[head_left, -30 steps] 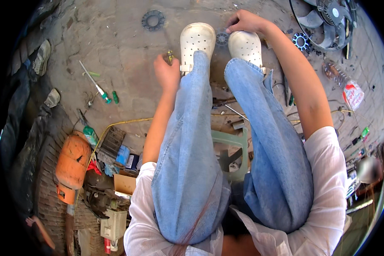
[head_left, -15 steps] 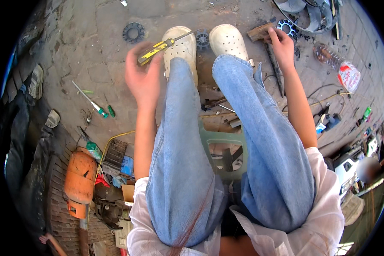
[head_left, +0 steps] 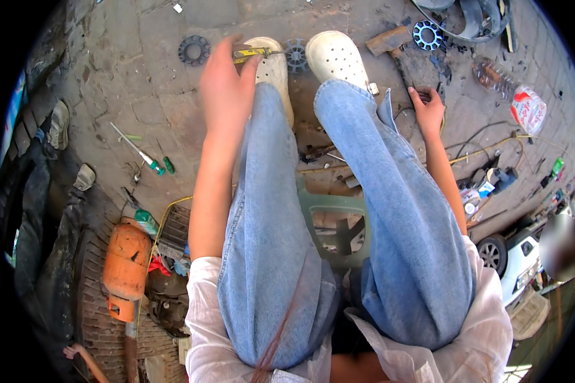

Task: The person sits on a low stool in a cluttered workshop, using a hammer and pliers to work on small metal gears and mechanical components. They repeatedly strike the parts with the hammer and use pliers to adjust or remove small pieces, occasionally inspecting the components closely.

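Left fingers (head_left: 225,52) hold a slim-shafted, yellow-and-black screwdriver (head_left: 251,52).

My right hand (head_left: 429,112) has moved from the hammer's head to the handle of the hammer (head_left: 400,66). My left hand (head_left: 228,89) has reached forward, swinging the yellow-and-black screwdriver (head_left: 252,52) nearly level.

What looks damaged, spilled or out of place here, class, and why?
Black fragments lie scattered near the hammer, odd because they resemble broken debris. The orange cylinder bears dark patches, perhaps chipped or worn paint.
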A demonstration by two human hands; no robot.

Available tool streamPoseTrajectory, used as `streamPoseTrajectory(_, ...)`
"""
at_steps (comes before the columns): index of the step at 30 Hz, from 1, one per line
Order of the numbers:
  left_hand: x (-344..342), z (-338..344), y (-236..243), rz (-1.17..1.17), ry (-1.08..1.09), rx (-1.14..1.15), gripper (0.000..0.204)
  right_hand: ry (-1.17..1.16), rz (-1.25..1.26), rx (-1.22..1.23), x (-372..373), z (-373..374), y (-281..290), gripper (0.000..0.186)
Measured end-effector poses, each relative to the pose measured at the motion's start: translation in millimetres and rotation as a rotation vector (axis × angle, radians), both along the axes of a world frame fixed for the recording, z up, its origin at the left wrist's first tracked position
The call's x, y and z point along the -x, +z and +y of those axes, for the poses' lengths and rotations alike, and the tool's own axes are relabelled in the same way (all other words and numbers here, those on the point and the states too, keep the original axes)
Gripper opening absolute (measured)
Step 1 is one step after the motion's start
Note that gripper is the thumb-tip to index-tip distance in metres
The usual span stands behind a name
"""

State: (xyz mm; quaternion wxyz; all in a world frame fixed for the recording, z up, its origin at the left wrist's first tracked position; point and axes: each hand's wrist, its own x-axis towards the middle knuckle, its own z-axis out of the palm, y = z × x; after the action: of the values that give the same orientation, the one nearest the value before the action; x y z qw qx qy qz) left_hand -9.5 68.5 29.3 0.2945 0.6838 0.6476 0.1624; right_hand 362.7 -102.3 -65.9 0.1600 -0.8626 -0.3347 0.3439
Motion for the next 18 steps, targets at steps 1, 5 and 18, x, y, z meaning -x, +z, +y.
streamPoseTrajectory(1,-2,2,-1,0.035,-0.017,-0.011,0.037,0.013,-0.008,0.007,1,1,-1,0.036)
streamPoseTrajectory(5,-20,14,8,0.031,-0.084,-0.013,0.038,0.018,-0.005,-0.018,-1,-2,-6,0.035)
streamPoseTrajectory(18,-31,20,2,0.056,-0.03,0.038,0.034,0.015,0.008,-0.043,-3,-4,-14,0.03)
